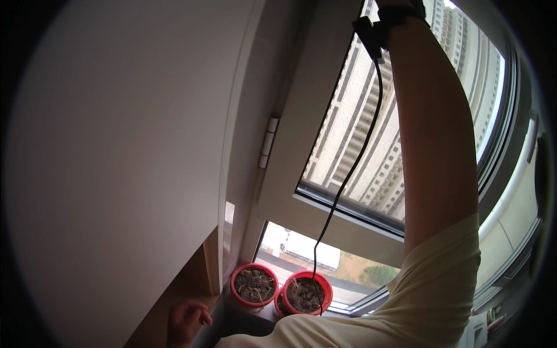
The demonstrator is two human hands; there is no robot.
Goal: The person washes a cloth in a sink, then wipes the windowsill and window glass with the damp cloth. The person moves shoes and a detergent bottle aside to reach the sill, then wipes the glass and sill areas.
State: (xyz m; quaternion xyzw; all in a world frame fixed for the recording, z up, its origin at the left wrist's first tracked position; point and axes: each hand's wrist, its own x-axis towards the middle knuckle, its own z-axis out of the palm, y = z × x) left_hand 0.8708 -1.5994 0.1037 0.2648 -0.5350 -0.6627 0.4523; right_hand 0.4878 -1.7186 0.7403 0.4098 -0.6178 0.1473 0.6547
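My left hand (pixel 188 319) is low at the left, in dim light, its fingers curled beside an opening below a pale panel (pixel 126 143). Whether anything is in it I cannot make out. My right arm (pixel 435 126) stretches up across a window, and its hand is past the top edge, out of view. A black strap (pixel 400 16) circles that wrist, with a black device (pixel 367 37) at its side. From the device a black cable (pixel 359 161) hangs down past a red pot (pixel 307 292) of dry soil. Another red pot (pixel 254 285) holds soil and withered stems.
A third red pot (pixel 281 303) is mostly hidden behind the others. The window frame (pixel 278 195) carries a white hinge (pixel 268 142) on its left. Tall buildings (pixel 365 130) show through the glass. At the lower right sit a white container (pixel 474 328) and small items.
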